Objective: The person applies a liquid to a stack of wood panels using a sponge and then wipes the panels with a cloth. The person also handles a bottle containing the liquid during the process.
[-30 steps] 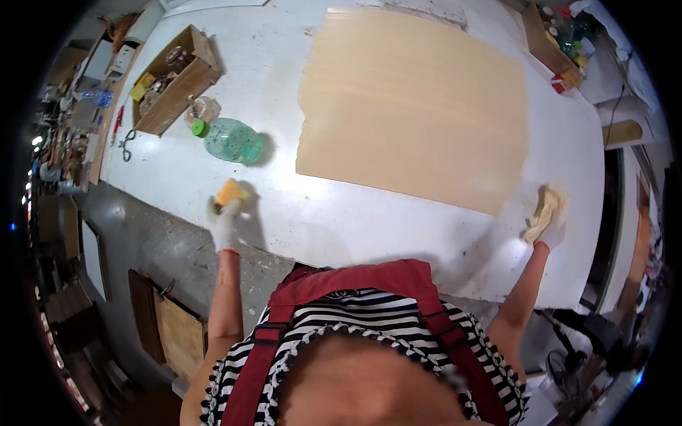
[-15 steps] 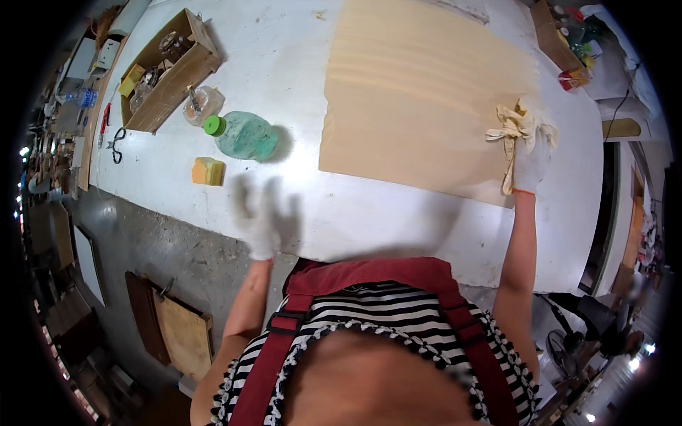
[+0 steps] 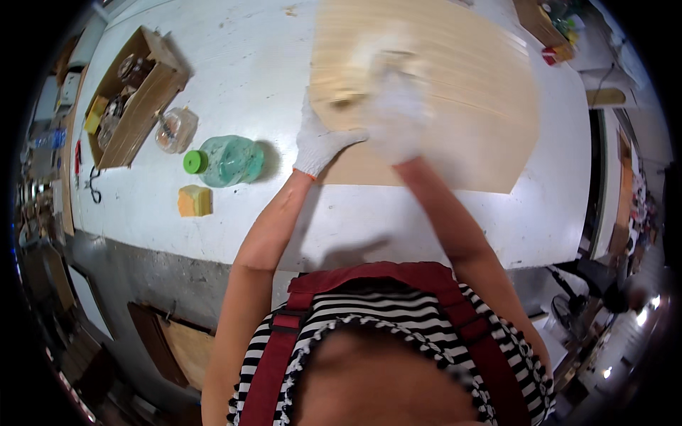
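Note:
A thin tan wood-like sheet (image 3: 476,128) lies flat on the white table. At its left edge rests my left hand (image 3: 318,140) in a white knit glove, fingers stretched forward and thumb out to the right; it holds nothing. My right hand (image 3: 398,117), also gloved, is over the left part of the sheet and smeared by motion. A crumpled cream cloth (image 3: 398,62) shows blurred at its fingers. Left of the sheet lies a green plastic bottle (image 3: 234,160) with a bright green cap. Near it are a yellow sponge (image 3: 195,201) and a clear jar (image 3: 176,130) holding a brush-like tool.
An open cardboard box (image 3: 135,96) with jars and a yellow block stands at the table's left. Black-handled scissors (image 3: 94,186) and a red-handled tool (image 3: 77,156) lie near the left edge. Another box (image 3: 543,32) of items sits at the far right. Boards (image 3: 174,344) lean below.
My right hand has swept left across the sheet with the cloth. My left hand has moved forward and right, from above the table's front onto the sheet's left edge. The view has shifted.

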Tool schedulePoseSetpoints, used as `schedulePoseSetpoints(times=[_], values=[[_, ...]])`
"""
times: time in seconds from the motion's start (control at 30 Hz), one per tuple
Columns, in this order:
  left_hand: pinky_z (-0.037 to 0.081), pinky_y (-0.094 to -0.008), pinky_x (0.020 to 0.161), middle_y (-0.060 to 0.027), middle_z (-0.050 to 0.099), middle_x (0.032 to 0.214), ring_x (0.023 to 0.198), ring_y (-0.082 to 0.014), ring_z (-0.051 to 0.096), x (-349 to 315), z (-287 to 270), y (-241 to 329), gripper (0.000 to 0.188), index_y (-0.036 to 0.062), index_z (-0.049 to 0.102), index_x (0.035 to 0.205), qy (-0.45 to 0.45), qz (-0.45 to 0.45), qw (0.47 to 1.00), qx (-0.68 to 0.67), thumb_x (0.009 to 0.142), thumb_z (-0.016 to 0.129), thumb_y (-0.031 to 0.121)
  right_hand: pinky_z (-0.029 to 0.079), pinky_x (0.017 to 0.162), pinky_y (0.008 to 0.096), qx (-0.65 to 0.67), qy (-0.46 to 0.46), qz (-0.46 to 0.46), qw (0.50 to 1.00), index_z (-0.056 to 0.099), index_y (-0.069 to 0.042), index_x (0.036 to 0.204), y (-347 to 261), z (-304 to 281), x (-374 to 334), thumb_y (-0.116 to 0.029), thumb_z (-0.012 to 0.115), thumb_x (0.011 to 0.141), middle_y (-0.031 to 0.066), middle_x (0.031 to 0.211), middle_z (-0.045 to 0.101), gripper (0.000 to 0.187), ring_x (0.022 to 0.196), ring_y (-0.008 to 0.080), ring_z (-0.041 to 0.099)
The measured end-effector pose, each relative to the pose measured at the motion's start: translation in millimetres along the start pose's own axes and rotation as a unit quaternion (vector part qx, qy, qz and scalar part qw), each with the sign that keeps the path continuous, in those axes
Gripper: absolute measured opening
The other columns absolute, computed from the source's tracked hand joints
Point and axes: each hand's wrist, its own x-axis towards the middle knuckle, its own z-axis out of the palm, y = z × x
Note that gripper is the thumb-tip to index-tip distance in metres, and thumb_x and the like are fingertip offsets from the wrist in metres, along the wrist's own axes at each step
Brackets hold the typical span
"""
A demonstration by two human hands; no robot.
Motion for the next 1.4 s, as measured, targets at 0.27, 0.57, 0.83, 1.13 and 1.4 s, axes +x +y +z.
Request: schedulePoseSetpoints(times=[0.27,0.57,0.83,1.13,1.4], values=[[0.047,-0.0365,0.095,-0.0175,0.055,0.127,0.114,-0.0291,0.057,0.9,-4.6,-4.5,0.102,0.0057,0.022,0.144,0.008,0.017,0.993,0.115,0.066,0.082,0.032,0.047,0.085,0.0438,0.109,0.011,-0.144,0.984,0.062,-0.006,0.108,-9.7,15.3,62.4,-0.022,0.060,0.080,0.0122,0.099,0.062,0.032,0.093,0.0307,0.059],[0.047,-0.0318,0.093,-0.0113,0.057,0.123,0.110,-0.0200,0.056,18.9,-18.7,48.0,0.096,0.0033,0.031,0.142,-0.062,-0.033,0.966,-0.247,0.063,0.083,0.014,0.050,0.082,0.0439,-0.283,0.028,0.257,0.923,0.061,-0.003,0.111,307.3,-102.4,-27.4,-0.043,0.055,0.088,0.0188,0.108,0.062,0.046,0.102,0.0337,0.058],[0.048,-0.0329,0.093,-0.0114,0.058,0.120,0.108,-0.0205,0.057,18.3,-17.9,57.5,0.092,0.0029,0.036,0.141,-0.065,-0.068,0.943,-0.320,0.063,0.084,0.012,0.046,0.070,0.0449,-0.144,-0.017,-0.054,0.988,0.063,-0.007,0.089,37.1,48.2,98.1,-0.024,0.057,0.082,0.0150,0.086,0.061,0.019,0.083,0.0334,0.059],[0.045,-0.0323,0.095,-0.0134,0.057,0.122,0.111,-0.0232,0.055,25.3,-31.1,16.8,0.090,0.0002,0.040,0.136,-0.071,-0.041,0.983,-0.162,0.063,0.085,0.025,0.051,0.083,0.0420,0.246,-0.002,-0.082,0.966,0.064,-0.004,0.105,46.5,7.2,123.8,-0.019,0.053,0.088,0.0161,0.101,0.066,0.026,0.091,0.0300,0.063],[0.035,-0.0333,0.106,-0.0174,0.044,0.139,0.127,-0.0247,0.044,31.3,-17.9,17.9,0.115,-0.0038,0.018,0.147,-0.048,0.031,0.984,-0.170,0.061,0.086,0.029,0.051,0.078,0.0434,-0.164,-0.047,0.355,0.919,0.064,-0.003,0.107,304.2,-73.5,71.7,-0.027,0.053,0.091,0.0190,0.104,0.066,0.031,0.090,0.0305,0.064]])
